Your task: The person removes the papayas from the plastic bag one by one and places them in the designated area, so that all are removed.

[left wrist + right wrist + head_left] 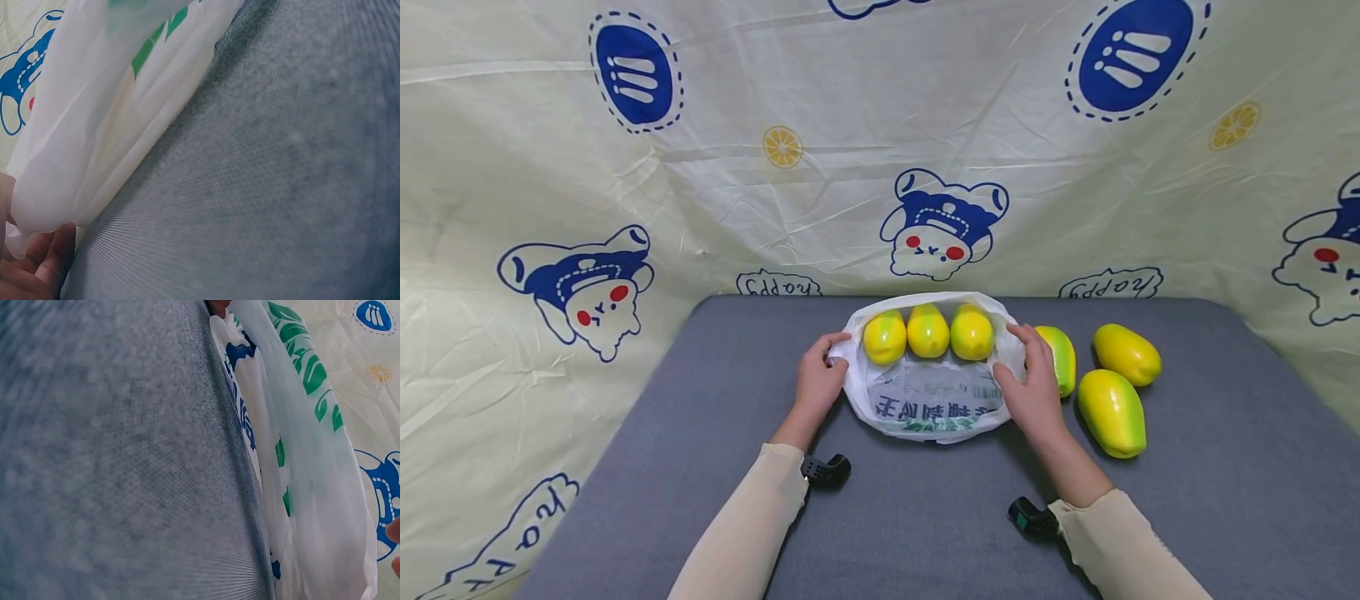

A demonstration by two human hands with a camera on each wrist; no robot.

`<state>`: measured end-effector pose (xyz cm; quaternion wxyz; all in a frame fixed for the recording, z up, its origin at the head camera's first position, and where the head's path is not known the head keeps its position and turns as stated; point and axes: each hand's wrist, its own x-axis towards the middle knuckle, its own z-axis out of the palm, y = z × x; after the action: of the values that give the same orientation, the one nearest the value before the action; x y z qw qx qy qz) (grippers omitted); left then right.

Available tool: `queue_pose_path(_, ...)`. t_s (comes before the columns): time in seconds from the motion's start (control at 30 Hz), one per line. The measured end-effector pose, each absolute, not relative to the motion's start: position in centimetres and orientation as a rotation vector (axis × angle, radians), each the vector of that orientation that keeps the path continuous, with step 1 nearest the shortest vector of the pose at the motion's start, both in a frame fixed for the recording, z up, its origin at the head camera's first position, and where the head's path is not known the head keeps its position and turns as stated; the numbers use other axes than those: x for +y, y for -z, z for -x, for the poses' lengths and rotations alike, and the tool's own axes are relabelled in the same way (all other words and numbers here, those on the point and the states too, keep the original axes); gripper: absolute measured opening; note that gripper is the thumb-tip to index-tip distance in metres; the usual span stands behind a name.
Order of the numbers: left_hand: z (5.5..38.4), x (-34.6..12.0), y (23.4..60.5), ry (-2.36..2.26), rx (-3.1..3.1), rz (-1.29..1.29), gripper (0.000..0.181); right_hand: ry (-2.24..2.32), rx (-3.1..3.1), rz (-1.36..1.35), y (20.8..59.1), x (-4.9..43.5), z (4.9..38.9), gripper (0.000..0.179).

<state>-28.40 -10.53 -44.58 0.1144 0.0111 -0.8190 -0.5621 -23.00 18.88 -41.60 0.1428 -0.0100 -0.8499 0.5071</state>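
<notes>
A white plastic bag (940,429) with dark print and green leaves lies on the table, its mouth held wide. Inside, along its far side, three yellow-green papayas (928,332) sit in a row. My left hand (822,379) grips the bag's left rim between thumb and fingers. At the opposite rim, my right hand (1032,383) holds the plastic with thumb and fingers apart. In the left wrist view, curled fingers (57,256) touch the bag's edge. Only fingertips (394,531) of the right hand show in the right wrist view.
Right of the bag lie three more papayas: one (1058,360) partly behind my right hand, one (1126,354) farther back and one (1112,414) nearer. A grey cloth covers the table (925,533). Behind it hangs a pale printed curtain (835,217).
</notes>
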Motion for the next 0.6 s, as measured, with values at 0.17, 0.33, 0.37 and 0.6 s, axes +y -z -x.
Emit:
queue_pose_path(0.17,28.32,-10.60,44.59,1.660,-2.408,-0.043,0.041,-1.527,-2.467,0.029,41.89,18.92,23.12,0.060)
queue_pose_path(0.33,28.40,-10.66,44.68,1.673,-2.397,-0.056,0.041,-1.582,-2.524,0.061,41.98,19.01,23.09,0.063)
queue_pose_path(0.37,28.41,-10.68,44.71,1.676,-2.392,-0.059,0.041,-1.595,-2.535,0.065,42.03,19.07,23.09,0.063)
queue_pose_path(0.6,28.40,-10.73,44.60,1.678,-2.372,-0.058,0.040,-1.704,-2.559,0.039,42.42,19.59,23.16,0.063)
